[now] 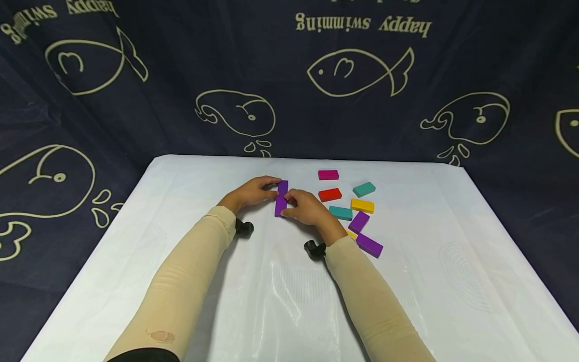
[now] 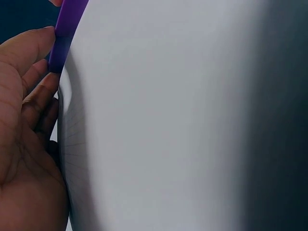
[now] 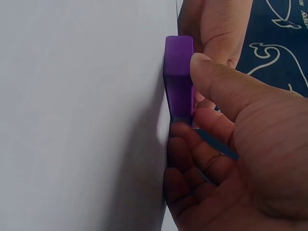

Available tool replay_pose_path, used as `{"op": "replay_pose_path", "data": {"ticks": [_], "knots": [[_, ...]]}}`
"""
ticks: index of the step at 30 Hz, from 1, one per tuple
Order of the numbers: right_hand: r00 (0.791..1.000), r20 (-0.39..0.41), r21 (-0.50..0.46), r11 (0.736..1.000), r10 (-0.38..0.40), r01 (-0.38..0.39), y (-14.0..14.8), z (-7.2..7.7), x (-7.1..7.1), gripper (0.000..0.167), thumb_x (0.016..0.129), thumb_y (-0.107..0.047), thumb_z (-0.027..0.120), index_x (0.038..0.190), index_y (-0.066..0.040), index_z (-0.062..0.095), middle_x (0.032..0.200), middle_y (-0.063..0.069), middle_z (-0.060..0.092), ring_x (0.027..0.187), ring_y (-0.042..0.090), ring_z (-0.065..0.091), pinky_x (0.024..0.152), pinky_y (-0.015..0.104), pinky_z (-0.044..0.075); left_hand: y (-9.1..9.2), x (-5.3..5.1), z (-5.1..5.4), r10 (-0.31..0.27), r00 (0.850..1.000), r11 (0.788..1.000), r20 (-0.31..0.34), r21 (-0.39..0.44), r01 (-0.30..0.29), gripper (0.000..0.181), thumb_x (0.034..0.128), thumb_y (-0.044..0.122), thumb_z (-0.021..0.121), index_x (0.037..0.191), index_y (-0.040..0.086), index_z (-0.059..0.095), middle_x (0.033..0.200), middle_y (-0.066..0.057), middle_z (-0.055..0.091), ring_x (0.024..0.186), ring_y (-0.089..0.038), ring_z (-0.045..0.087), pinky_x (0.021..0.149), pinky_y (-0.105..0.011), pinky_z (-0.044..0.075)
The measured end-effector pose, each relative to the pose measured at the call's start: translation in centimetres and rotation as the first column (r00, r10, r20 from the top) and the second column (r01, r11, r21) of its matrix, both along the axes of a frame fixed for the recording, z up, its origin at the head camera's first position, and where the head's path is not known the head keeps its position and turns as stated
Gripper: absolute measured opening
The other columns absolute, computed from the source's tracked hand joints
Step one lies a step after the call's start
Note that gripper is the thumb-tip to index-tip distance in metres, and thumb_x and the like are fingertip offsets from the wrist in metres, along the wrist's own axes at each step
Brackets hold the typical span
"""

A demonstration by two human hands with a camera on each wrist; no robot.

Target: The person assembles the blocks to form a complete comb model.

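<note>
Two purple blocks lie end to end on the white table, the far block [image 1: 283, 186] meeting the near block [image 1: 280, 208] in a line that runs away from me. With its index finger at the far end and its thumb by the left side, my left hand [image 1: 251, 193] holds the far one. My right hand [image 1: 310, 208] grips the near one from the right, thumb close to its near end and index finger near the joint. In the right wrist view the purple block [image 3: 178, 57] shows beside that thumb. The left wrist view catches only a sliver of purple block [image 2: 67, 24].
Right of my hands lie loose blocks: magenta [image 1: 328, 175], red [image 1: 330, 194], teal [image 1: 364, 189], another teal [image 1: 341, 213], yellow [image 1: 362, 205], purple [image 1: 359, 221] and another purple [image 1: 369, 245]. A second yellow block [image 1: 351, 234] is partly hidden by my right wrist. A dark fish-print cloth [image 1: 289, 65] hangs behind the table.
</note>
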State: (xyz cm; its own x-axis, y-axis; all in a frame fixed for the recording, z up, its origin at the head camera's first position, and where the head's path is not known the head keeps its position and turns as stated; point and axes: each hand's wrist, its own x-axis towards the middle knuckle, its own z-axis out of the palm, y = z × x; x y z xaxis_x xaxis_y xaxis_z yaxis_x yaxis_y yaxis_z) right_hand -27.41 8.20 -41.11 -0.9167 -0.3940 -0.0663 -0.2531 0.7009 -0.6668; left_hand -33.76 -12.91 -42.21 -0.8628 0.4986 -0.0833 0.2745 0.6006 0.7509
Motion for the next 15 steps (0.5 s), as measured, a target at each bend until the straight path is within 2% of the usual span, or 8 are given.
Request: {"op": "replay_pose_path", "data": {"ticks": [8,15], "knots": [[1.0,0.001,-0.004,1.0,-0.002,0.002,0.0,0.1,-0.1,0.032,0.088,-0.025,0.077,0.112,-0.01,0.062,0.106,0.007,0.062,0.101,0.024,0.054,0.094,0.037,0.048,0.0,0.2,0.3,0.001,1.0,1.0,-0.012,-0.008,-0.001,0.059,0.0955,0.024,0.065,0.149,0.011,0.046,0.153,-0.009,0.043,0.145,-0.026,0.029,0.12,-0.041,0.019],[1.0,0.001,-0.011,1.0,0.004,-0.004,0.0,0.0,0.0,0.031,0.088,-0.024,0.078,0.111,-0.009,0.063,0.106,0.006,0.062,0.1,0.023,0.054,0.094,0.037,0.048,0.3,1.2,0.2,-0.005,1.0,1.0,-0.028,0.015,0.006,0.056,0.0957,0.021,0.064,0.148,0.008,0.047,0.152,-0.013,0.043,0.144,-0.029,0.033,0.119,-0.042,0.024]]}}
